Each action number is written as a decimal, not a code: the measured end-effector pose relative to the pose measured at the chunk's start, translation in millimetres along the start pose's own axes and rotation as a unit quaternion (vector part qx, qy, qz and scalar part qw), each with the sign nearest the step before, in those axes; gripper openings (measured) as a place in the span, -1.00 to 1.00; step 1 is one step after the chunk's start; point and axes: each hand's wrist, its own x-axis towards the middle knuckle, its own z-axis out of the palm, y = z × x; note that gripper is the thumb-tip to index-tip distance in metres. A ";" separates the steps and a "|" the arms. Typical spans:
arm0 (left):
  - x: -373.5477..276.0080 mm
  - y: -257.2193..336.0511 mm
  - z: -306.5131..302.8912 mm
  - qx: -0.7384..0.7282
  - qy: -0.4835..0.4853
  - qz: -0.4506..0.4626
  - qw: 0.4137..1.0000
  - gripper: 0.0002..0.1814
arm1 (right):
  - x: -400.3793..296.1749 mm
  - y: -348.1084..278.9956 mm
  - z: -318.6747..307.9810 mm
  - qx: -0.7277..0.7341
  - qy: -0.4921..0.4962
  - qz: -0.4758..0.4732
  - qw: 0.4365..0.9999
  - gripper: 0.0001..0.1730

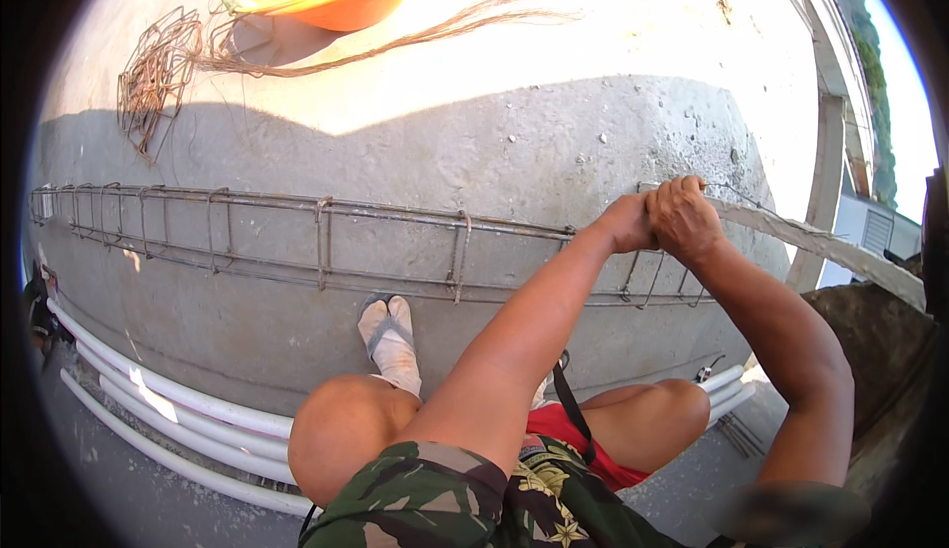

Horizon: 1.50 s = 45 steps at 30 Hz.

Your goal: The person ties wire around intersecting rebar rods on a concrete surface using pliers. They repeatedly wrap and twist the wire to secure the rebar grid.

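Observation:
My right hand is wrapped over the near end of a pale, rough wooden batten. Pressed against it is my left hand, its fingers curled and partly hidden, so what they hold cannot be seen. A thin wire runs along the batten, to the right of my right hand. Just below both hands passes a long rebar cage of straight bars and square stirrups, lying across the concrete floor; my forearms hide part of its right end.
A yellow-orange bucket stands beyond the cage. Near it lie a pile of bent stirrups and a long bundle of tie wire. White pipes lie behind my legs. A concrete post rises at the right.

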 end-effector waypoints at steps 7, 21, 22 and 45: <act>-40.6 -1.1 71.8 0.149 0.285 0.012 0.947 -0.30 | 18.0 20.1 -18.0 0.293 -0.280 -0.069 0.912 -0.78; -12.7 5.0 27.8 0.041 0.021 -0.045 0.998 -0.48 | -39.0 9.0 13.5 0.089 0.074 0.006 0.993 -0.77; -12.0 -1.5 31.5 0.058 0.061 -0.015 0.996 -0.46 | -32.1 9.8 12.4 0.142 0.039 0.023 0.989 -0.78; -43.1 -9.9 78.9 0.172 0.043 0.063 0.982 -0.15 | -23.7 34.0 49.2 0.506 -0.569 0.002 0.649 -0.36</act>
